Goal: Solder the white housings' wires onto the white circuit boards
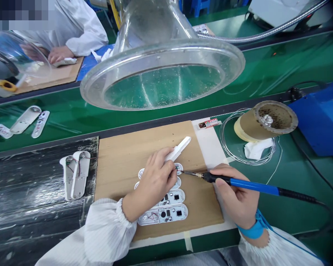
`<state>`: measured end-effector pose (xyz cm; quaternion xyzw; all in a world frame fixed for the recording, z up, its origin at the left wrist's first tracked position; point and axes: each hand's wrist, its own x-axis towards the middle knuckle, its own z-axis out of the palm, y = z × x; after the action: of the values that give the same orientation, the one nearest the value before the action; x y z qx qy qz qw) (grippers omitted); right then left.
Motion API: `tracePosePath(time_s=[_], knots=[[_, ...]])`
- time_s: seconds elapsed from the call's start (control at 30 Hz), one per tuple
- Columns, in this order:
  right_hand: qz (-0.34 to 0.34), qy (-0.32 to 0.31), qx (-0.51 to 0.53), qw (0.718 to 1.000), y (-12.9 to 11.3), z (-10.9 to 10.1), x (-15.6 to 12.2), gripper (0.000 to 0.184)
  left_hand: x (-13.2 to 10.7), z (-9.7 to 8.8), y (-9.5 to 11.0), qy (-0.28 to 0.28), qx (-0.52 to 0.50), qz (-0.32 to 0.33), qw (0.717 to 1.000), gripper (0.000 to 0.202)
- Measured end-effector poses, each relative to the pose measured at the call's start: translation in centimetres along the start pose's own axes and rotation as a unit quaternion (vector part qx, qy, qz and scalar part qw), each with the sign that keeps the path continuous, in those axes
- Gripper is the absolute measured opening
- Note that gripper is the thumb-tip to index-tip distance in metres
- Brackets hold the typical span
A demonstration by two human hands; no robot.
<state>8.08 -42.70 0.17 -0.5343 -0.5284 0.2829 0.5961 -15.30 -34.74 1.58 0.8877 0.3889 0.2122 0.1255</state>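
Note:
My right hand grips a blue and black soldering iron like a pen. Its metal tip reaches the right end of the topmost circuit board in a column on brown cardboard. My left hand is closed over the left part of that board, fingertips close to the iron's tip. A long white piece juts up and right from its fingers; its kind is unclear. Several rounded white boards lie below, the lowest board showing black components and thin red wires. My left hand partly covers the upper boards.
A clear fume hood hangs over the bench. At right stand solder wire, a brown cylindrical holder and a blue box. White shells lie left. Across the divider, a person's hand holds a white part.

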Motion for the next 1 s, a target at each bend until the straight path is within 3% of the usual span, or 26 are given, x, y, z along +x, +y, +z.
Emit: tracePosePath(time_s=[0.4, 1.0], knots=[[0.015, 0.026, -0.003, 1.000, 0.16, -0.19, -0.25, 0.015, 0.08, -0.13, 0.00, -0.008, -0.008, -0.003, 1.000, 0.017], [0.014, 0.012, 0.006, 1.000, 0.00, 0.33, 0.35, 0.014, 0.22, -0.44, 0.13, -0.018, -0.008, -0.001, 1.000, 0.016]])
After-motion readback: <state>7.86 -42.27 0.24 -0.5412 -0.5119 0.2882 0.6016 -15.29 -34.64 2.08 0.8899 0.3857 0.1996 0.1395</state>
